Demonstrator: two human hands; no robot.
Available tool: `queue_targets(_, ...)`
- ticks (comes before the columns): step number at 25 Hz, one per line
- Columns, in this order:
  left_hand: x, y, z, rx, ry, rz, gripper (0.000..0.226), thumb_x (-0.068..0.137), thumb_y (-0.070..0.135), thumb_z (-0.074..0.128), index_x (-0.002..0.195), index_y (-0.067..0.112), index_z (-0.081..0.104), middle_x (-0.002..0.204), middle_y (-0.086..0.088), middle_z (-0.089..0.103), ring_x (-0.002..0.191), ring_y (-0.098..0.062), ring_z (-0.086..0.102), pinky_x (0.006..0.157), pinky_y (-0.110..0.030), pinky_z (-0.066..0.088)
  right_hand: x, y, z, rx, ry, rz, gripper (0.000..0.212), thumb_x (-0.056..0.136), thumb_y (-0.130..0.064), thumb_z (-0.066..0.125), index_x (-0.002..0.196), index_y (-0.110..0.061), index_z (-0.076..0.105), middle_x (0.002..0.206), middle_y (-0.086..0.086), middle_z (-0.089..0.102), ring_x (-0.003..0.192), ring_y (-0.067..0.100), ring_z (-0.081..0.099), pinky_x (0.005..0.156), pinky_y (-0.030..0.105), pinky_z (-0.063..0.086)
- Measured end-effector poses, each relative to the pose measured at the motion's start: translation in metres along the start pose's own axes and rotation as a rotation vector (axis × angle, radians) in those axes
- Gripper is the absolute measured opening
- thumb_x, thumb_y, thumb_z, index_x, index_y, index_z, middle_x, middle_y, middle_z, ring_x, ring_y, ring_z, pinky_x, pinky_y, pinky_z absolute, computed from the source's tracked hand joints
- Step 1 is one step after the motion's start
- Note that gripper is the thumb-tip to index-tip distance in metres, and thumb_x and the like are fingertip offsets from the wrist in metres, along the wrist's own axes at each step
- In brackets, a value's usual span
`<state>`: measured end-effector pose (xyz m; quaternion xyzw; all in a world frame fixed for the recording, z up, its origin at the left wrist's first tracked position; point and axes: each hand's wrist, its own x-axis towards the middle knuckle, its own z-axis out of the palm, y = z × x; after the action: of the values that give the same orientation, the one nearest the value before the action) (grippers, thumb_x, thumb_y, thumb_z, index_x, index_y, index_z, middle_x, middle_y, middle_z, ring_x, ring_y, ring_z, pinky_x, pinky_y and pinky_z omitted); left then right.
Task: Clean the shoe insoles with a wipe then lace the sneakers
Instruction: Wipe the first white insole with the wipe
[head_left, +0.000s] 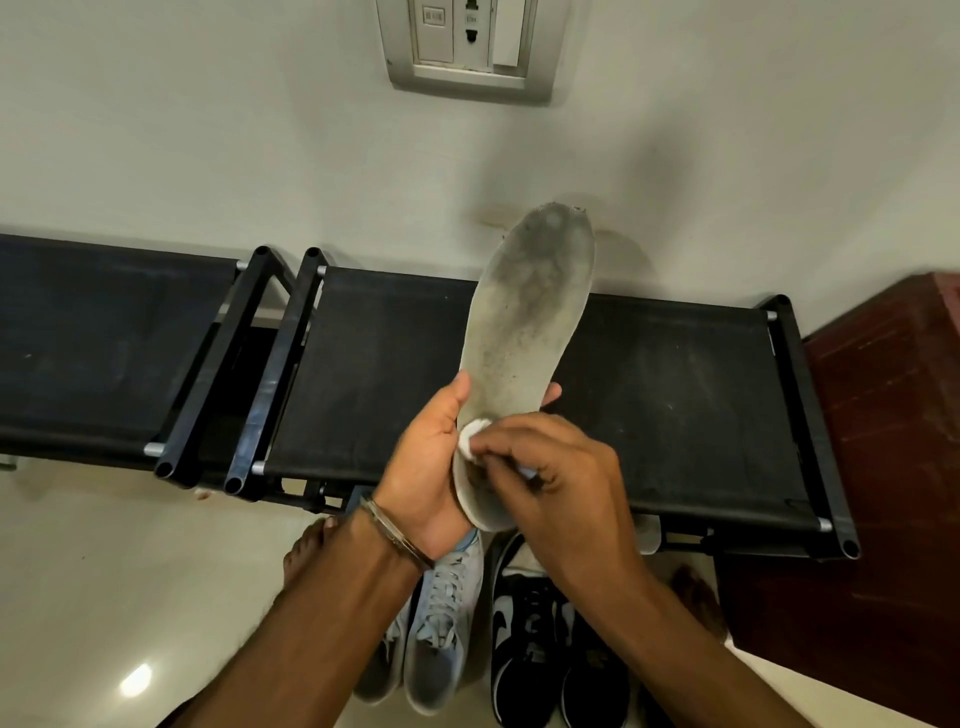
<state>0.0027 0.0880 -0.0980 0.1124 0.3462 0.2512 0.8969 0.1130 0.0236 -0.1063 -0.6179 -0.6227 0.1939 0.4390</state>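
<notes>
A dirty pale grey insole (524, 332) stands upright in front of me, toe end up and smudged dark. My left hand (426, 462) grips its heel end from the left, thumb over the edge. My right hand (550, 467) presses a small white wipe (474, 436) against the lower part of the insole. Below on the floor stand a pair of light grey-blue laced sneakers (436, 634) and a pair of black-and-white sneakers (540, 639); my arms cover parts of them.
Two black fabric-topped racks (675, 395) (104, 332) stand side by side against the pale wall. A dark red wooden cabinet (883, 467) is at the right. A wall socket plate (467, 47) is above. Bare feet (306, 551) rest on the tiled floor.
</notes>
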Motion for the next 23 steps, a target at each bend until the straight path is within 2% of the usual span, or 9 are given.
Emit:
queue_targets(3,-0.001,-0.006,0.003,0.005,-0.007,-0.055,0.066,0.099,0.053,0.030,0.136,0.003,0.054,0.139,-0.018,0.054,0.129,-0.028,0.052,0.109,-0.039,0.040,0.006,0.012,-0.006,-0.085,0.067,0.047,0.021,0.082,-0.001,0.075,0.097,-0.015,0.078,0.098,-0.005,0.072,0.092,0.005,0.066,0.084,0.024,0.054)
queue_targets(5,0.000,-0.003,0.003,-0.006,0.026,-0.045,0.067,0.099,0.053,0.032,0.138,0.003,0.051,0.139,-0.020,0.053,0.129,-0.029,0.052,0.104,-0.039,0.045,0.004,0.008,-0.004,-0.014,0.020,0.107,0.020,0.083,-0.002,0.074,0.096,-0.015,0.078,0.097,-0.006,0.072,0.092,0.003,0.067,0.084,0.021,0.054)
queue_targets(7,0.000,0.004,0.000,-0.017,0.060,0.000,0.063,0.098,0.053,0.033,0.134,0.006,0.055,0.132,-0.017,0.060,0.114,-0.025,0.061,0.092,-0.035,0.052,-0.001,-0.003,0.000,0.170,-0.092,0.180,0.018,0.083,-0.003,0.075,0.094,-0.016,0.079,0.097,-0.009,0.073,0.092,0.002,0.068,0.083,0.017,0.054)
queue_targets(9,0.000,0.010,-0.003,0.001,0.077,0.034,0.063,0.098,0.055,0.033,0.130,0.007,0.058,0.128,-0.015,0.063,0.099,-0.019,0.062,0.083,-0.031,0.055,-0.005,-0.012,0.001,0.291,-0.197,0.192,0.017,0.082,-0.005,0.076,0.093,-0.017,0.079,0.096,-0.011,0.074,0.093,0.003,0.069,0.083,0.018,0.054)
queue_targets(12,0.001,0.014,-0.006,-0.033,0.081,0.097,0.064,0.099,0.055,0.029,0.133,0.008,0.056,0.129,-0.014,0.062,0.094,-0.018,0.061,0.089,-0.036,0.051,-0.004,-0.002,-0.002,0.139,-0.208,0.067,0.016,0.082,-0.005,0.075,0.095,-0.016,0.078,0.097,-0.009,0.073,0.094,0.005,0.068,0.083,0.026,0.055)
queue_targets(15,0.003,0.017,-0.009,-0.069,0.067,0.131,0.063,0.100,0.054,0.028,0.130,0.008,0.058,0.124,-0.013,0.064,0.090,-0.017,0.060,0.080,-0.036,0.056,-0.005,0.007,0.001,-0.058,-0.102,-0.008,0.020,0.079,0.000,0.074,0.093,-0.015,0.077,0.095,-0.006,0.072,0.091,0.007,0.066,0.080,0.030,0.055)
queue_targets(20,0.005,0.014,-0.011,-0.040,0.080,0.149,0.066,0.099,0.057,0.027,0.119,0.008,0.066,0.120,-0.010,0.066,0.087,-0.014,0.061,0.083,-0.037,0.052,-0.011,-0.013,0.008,0.332,-0.149,0.180,0.017,0.083,-0.001,0.074,0.094,-0.014,0.079,0.096,-0.008,0.075,0.094,0.004,0.070,0.084,0.019,0.054)
queue_targets(23,0.004,0.015,-0.009,-0.056,0.089,0.186,0.065,0.099,0.056,0.025,0.123,0.007,0.062,0.121,-0.012,0.066,0.087,-0.015,0.062,0.079,-0.034,0.056,-0.006,-0.001,0.002,0.055,-0.132,0.037,0.019,0.081,-0.002,0.075,0.095,-0.015,0.078,0.098,-0.008,0.073,0.093,0.005,0.068,0.083,0.025,0.056)
